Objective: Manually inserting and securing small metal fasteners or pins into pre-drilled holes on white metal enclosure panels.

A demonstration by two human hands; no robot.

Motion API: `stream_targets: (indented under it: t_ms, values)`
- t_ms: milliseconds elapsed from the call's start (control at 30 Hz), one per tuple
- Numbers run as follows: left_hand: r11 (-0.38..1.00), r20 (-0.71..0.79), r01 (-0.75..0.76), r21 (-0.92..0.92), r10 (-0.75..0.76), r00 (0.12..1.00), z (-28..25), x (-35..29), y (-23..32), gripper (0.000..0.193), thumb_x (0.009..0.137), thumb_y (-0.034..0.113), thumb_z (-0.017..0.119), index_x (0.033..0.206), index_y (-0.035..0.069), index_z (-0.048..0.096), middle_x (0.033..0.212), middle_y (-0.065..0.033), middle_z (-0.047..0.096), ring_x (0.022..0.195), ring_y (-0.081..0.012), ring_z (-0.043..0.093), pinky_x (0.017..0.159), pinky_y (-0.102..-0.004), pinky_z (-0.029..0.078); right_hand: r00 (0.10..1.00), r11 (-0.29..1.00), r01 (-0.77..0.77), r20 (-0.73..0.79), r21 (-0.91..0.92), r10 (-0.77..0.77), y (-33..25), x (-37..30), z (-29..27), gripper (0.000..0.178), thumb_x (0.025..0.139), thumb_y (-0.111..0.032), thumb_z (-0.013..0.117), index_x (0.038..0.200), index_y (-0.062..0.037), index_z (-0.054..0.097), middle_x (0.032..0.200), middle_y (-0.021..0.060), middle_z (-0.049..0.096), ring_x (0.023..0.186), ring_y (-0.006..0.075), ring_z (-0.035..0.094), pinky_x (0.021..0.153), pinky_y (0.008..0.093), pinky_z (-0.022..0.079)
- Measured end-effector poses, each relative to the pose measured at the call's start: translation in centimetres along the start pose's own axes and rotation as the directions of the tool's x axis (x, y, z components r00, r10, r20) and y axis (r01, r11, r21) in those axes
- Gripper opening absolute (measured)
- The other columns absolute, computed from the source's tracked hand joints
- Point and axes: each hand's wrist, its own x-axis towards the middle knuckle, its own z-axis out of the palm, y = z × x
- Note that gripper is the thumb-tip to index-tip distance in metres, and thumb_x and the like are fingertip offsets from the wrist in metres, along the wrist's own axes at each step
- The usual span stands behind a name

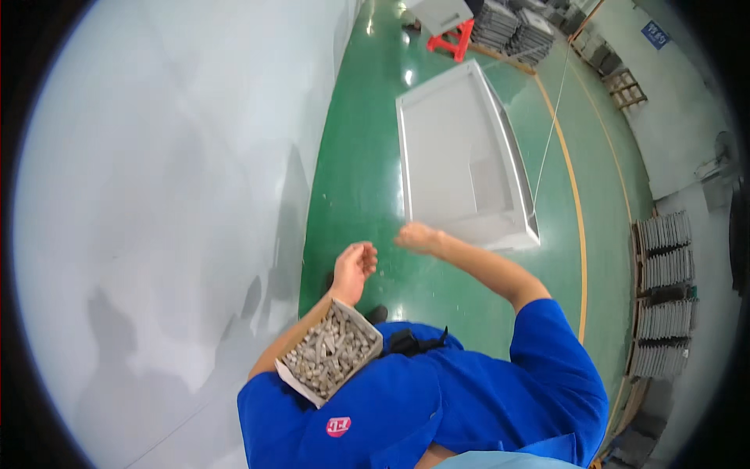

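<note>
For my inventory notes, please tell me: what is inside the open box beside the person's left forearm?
The box holds a heap of small greyish pieces. The upper ones cover its bottom, so anything beneath cannot be seen.

From my end of the feed, I can pick out two marked things. On the left chest of the blue shirt sits a small pink badge, angular in outline, bearing a white emblem with letter-like strokes. Toward the upper right, a blue rectangular sign stands out against the pale wall, with a single row of white characters. It looks tilted to me so near the rim, and its lettering is probably too small and blurred to read reliably.
</note>
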Motion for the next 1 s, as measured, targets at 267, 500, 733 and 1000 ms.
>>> stream_targets:
  t_ms: [267,500,733,1000]
  values:
    - [1.000,0.021,0.022,-0.006,-0.022,1.000,0.3,-0.2,0.4,0.018,0.093,0.020,0.047,0.100,0.007,0.057,0.090,-0.0036,0.060,0.079,-0.0133,0.056,0.068,-0.0276,0.046,0.869,0.859,-0.433,0.380,0.273,0.317,-0.2,-1.6,-0.7,0.015,0.061,-0.003,0.063,0.074,-0.0076,0.068,0.078,0.0130,0.067,0.075,0.0296,0.065,0.061,0.0397,0.052]
    - [0.999,0.031,0.031,0.037,-0.032,0.999,1.0,0.1,0.1,0.018,0.093,0.019,0.046,0.101,0.007,0.057,0.090,-0.0033,0.060,0.078,-0.0124,0.056,0.067,-0.0263,0.046,0.904,0.749,-0.405,0.105,0.525,0.415,-0.1,-2.3,-1.9,0.016,0.065,-0.014,0.072,0.076,-0.0045,0.067,0.077,0.0113,0.067,0.071,0.0268,0.065,0.060,0.0362,0.051]
    - [0.988,0.006,0.137,0.076,-0.138,0.990,0.2,1.2,0.5,0.015,0.091,0.013,0.049,0.103,0.006,0.056,0.090,-0.0038,0.060,0.076,-0.0128,0.057,0.065,-0.0265,0.046,0.860,0.502,0.436,-0.510,0.747,0.012,-11.8,1.2,-24.5,0.018,0.073,-0.016,0.070,0.077,-0.0014,0.062,0.073,0.0079,0.061,0.063,0.0225,0.060,0.057,0.0324,0.047]
    - [0.989,0.101,0.114,0.091,-0.123,0.987,4.9,0.6,3.3,0.014,0.089,0.007,0.048,0.101,0.006,0.056,0.087,-0.0036,0.060,0.075,-0.0126,0.057,0.064,-0.0274,0.045,0.837,0.854,0.491,-0.362,0.170,-0.409,-16.6,1.4,-26.5,0.047,0.068,-0.040,0.072,0.082,0.0011,0.055,0.072,0.0125,0.059,0.069,0.0268,0.063,0.060,0.0374,0.049]
